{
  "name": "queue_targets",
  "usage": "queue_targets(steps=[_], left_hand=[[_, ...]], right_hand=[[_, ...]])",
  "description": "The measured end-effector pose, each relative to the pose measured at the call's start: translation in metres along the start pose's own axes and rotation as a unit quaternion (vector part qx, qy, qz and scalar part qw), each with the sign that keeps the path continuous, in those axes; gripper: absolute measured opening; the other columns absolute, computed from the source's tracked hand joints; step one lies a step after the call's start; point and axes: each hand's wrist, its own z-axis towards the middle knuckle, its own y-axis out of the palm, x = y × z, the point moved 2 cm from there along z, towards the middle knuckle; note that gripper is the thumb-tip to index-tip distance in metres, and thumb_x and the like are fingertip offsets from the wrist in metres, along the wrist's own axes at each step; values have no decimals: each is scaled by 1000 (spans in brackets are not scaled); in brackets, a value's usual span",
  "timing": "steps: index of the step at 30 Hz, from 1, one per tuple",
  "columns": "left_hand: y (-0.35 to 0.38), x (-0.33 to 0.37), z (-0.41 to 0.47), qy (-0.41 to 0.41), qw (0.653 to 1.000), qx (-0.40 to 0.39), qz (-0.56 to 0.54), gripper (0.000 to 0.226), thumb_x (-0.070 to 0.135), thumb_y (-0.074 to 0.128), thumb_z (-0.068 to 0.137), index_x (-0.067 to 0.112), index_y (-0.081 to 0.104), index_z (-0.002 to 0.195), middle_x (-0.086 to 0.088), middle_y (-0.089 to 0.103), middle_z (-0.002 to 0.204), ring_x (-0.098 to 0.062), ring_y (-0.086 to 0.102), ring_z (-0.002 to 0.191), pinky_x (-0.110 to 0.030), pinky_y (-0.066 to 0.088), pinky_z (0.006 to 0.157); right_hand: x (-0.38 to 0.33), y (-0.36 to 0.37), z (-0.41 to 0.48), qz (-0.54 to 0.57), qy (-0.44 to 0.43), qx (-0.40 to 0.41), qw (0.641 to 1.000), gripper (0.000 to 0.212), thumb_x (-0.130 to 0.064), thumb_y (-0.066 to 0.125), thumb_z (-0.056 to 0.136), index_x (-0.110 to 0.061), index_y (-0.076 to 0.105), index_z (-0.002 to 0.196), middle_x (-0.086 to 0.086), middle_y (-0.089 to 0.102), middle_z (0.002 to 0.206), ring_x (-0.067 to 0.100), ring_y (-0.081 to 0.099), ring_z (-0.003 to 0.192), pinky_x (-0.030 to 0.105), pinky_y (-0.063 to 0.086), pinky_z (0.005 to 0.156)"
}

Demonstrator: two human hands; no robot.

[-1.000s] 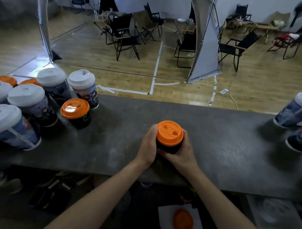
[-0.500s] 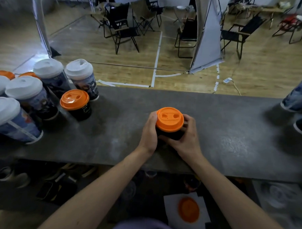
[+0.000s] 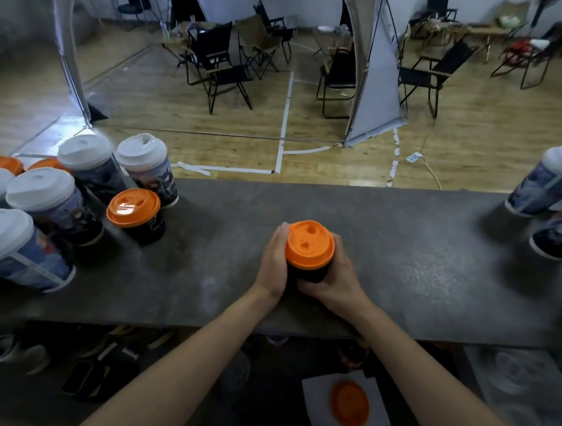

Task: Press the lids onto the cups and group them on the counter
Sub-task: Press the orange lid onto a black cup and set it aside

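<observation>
Both hands clasp a short black cup (image 3: 312, 275) on the grey counter (image 3: 414, 275): the left hand (image 3: 273, 266) curls round its left side, the right hand (image 3: 336, 280) round its right and near side. An orange lid (image 3: 309, 245) caps the cup and hides whatever is inside. Lidded cups (image 3: 50, 201) cluster well left of the left hand, and two more cups (image 3: 542, 187) stand far right of the right hand.

Cup (image 3: 308, 274) mid-counter (image 3: 399, 264); lidded cups (image 3: 63, 205) grouped left
</observation>
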Motion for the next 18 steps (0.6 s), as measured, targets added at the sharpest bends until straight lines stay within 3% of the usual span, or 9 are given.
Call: queue_targets(steps=[2, 4, 6, 9, 11, 13, 16, 18], left_hand=[[1, 6, 0, -9, 1000, 0, 17, 52, 45, 32, 110, 14, 72, 106, -1, 75, 105, -2, 69, 99, -15, 49, 89], [3, 6, -7, 1, 999, 23, 25, 47, 36, 27, 111, 22, 70, 101, 5, 72, 101, 8, 66, 89, -7, 46, 80], [1, 3, -13, 5, 999, 38, 30, 44, 38, 25, 112, 24, 67, 106, 6, 70, 104, 10, 64, 91, -5, 44, 80], [-9, 9, -4, 2, 999, 8, 43, 50, 49, 31, 104, 20, 68, 120, 0, 70, 119, -5, 64, 111, -17, 47, 96], [-12, 14, 7, -12, 999, -19, 38, 54, 47, 30, 107, 15, 70, 122, -4, 74, 117, -11, 68, 111, -20, 50, 94], [-12, 16, 8, -13, 999, -21, 44, 52, 36, 27, 112, 13, 73, 119, -2, 76, 111, -8, 70, 104, -14, 49, 87], [-8, 9, 3, -7, 999, 28, 40, 50, 31, 28, 112, 16, 75, 102, 3, 76, 99, -1, 69, 93, -8, 48, 79], [-6, 10, 3, -34, 998, 46, 31, 47, 29, 32, 112, 17, 72, 91, 2, 74, 92, 0, 68, 86, -9, 48, 75]], right_hand=[[0, 2, -2, 6, 0, -14, 1000, 93, -40, 89, 59, -29, 40, 138, -17, 56, 131, -1, 55, 123, 22, 47, 103], [-2, 4, -3, 11, 9, 5, 1000, 99, -50, 91, 55, -26, 40, 136, -18, 55, 130, -5, 55, 121, 15, 45, 99], [-2, 4, -1, 3, 26, 29, 999, 97, -55, 92, 51, -27, 43, 130, -19, 57, 124, -8, 56, 114, 8, 44, 92], [-1, 1, 1, -23, 25, 26, 999, 85, -38, 97, 58, -30, 47, 125, -21, 61, 118, -9, 59, 110, 8, 44, 89], [-2, 1, 1, -32, 17, 4, 999, 81, -33, 95, 60, -30, 48, 127, -19, 62, 121, -6, 59, 113, 18, 49, 93], [-4, 4, -2, -29, 2, -2, 1000, 85, -39, 94, 60, -26, 49, 131, -14, 61, 125, -5, 58, 117, 22, 49, 97], [-5, 6, -2, -19, 6, 24, 1000, 93, -45, 100, 55, -22, 49, 129, -12, 59, 125, -9, 56, 115, 9, 44, 93], [-3, 3, 1, -34, 16, 36, 999, 86, -42, 100, 55, -25, 52, 124, -12, 63, 121, -10, 57, 111, 9, 45, 89]])
